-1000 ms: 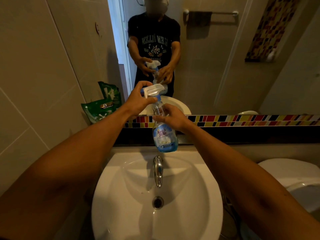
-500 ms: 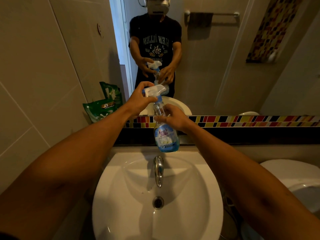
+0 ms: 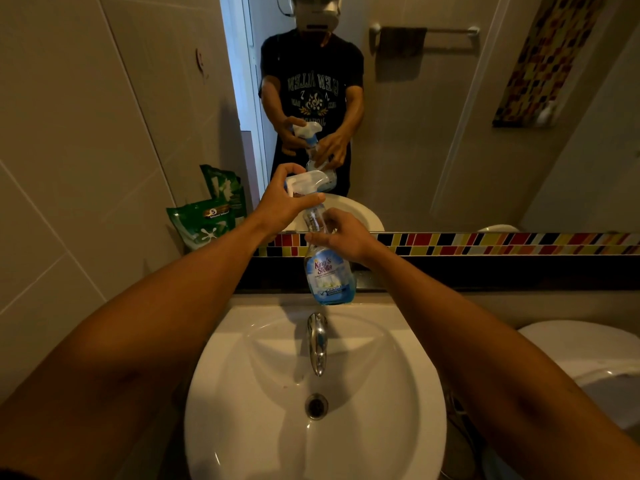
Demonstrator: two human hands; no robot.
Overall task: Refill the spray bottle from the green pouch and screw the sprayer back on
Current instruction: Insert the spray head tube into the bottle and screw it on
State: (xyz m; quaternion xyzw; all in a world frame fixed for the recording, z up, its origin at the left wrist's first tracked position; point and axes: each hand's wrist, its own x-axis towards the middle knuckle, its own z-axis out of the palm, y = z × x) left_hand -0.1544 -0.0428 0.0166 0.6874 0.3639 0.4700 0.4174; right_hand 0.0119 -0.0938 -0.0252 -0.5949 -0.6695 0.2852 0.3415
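Both hands are raised above the sink (image 3: 242,393). The spray bottle (image 3: 327,271) is gripped at its neck by the right hand (image 3: 346,237), its labelled body hanging below the fingers. The sprayer (image 3: 306,181) is clasped on top by the left hand (image 3: 282,206); it seems seated on the neck. The green pouch (image 3: 204,223) is propped against the wall, well left.
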